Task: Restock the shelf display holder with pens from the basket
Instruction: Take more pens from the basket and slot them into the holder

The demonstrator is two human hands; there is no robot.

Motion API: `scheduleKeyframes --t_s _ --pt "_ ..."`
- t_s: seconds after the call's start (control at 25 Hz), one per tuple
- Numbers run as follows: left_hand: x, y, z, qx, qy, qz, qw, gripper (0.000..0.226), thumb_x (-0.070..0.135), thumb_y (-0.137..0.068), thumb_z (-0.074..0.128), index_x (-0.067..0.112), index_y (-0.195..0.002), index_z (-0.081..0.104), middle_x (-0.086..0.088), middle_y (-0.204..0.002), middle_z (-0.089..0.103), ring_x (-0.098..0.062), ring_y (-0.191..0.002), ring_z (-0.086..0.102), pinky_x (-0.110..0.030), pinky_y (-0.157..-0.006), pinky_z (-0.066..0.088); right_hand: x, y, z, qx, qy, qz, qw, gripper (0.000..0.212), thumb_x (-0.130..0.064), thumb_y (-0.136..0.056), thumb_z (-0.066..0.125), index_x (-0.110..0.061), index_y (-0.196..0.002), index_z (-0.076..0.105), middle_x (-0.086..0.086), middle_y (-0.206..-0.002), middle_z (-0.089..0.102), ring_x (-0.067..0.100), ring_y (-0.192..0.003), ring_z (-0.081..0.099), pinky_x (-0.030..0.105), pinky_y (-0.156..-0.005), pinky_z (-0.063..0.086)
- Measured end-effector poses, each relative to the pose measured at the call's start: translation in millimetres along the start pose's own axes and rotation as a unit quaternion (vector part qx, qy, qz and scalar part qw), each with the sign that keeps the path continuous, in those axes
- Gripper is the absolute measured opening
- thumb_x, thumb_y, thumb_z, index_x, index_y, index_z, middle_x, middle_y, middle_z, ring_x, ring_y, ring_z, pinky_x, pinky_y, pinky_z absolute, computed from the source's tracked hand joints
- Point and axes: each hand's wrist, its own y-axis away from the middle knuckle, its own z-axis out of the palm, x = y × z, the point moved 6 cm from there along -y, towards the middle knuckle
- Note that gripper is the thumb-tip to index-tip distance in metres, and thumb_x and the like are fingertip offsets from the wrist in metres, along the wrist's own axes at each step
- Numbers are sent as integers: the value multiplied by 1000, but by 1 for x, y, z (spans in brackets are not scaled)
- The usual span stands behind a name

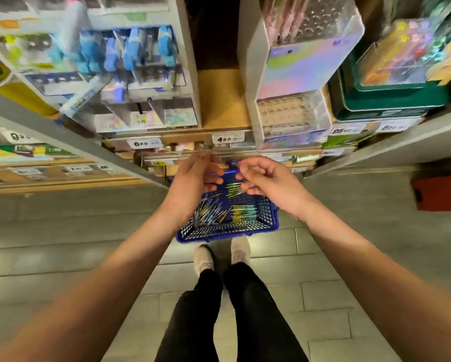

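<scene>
A blue mesh basket (268,218) stands on the floor by my feet, below the shelf. Several pens (214,212) lie in it, in loose bunches of green, yellow and blue. My left hand (190,178) hovers over the basket's far left part with loosely curled fingers, and nothing shows in it. My right hand (268,181) hovers over the far right part, fingers curled toward the left hand. A thin green pen (236,193) lies right at its fingertips; blur hides whether it is pinched. A clear display holder (292,113) with rows of holes stands on the shelf above.
Shelf edges carry price tags (227,139). A clear organiser of blue items (130,53) stands at the left, with green trays (391,100) at the right. A bare wooden gap (223,97) lies between the organiser and the holder. My shoes (204,257) stand just behind the basket.
</scene>
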Motion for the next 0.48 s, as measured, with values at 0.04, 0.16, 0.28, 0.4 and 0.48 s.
scheduleKeyframes --t_s 0.04,0.16,0.28,0.4,0.48 --pt "-18 -7 -6 7 0 -8 1000 27 24 -109 38 13 -99 61 -6 -80 66 -21 -71 60 -27 -64 46 22 -7 0 -4 7 14 1000 9 -33 -96 66 -38 -100 72 -5 -99 77 9 -85 73 20 -73 56" --pt "-70 -32 -16 8 3 -30 1000 27 26 -108 38 14 -101 62 -5 -81 67 -19 -72 62 -26 -66 47 85 -25 -3 14 12 49 999 14 -35 -97 65 -29 -109 69 -4 -101 77 10 -86 73 18 -72 55" --pt "-141 -70 -27 6 5 -51 999 28 25 -108 40 16 -98 65 -1 -76 70 -18 -71 64 -27 -67 48 164 -52 -5 39 13 77 996 19 -32 -97 65 -23 -113 69 -4 -99 77 8 -84 73 17 -70 54" --pt "-234 -118 -42 4 11 -79 997 29 25 -108 41 15 -95 64 -3 -76 69 -17 -67 63 -26 -64 48 258 -90 -2 68 9 91 993 12 -25 -96 67 -22 -108 70 -3 -92 78 6 -77 71 17 -66 54" --pt "-299 -147 -53 12 5 -106 994 28 22 -107 42 13 -93 64 -6 -77 68 -18 -65 62 -26 -62 48 320 -117 -1 83 15 97 992 7 -21 -96 68 -23 -102 70 -1 -88 77 6 -73 70 16 -64 53"
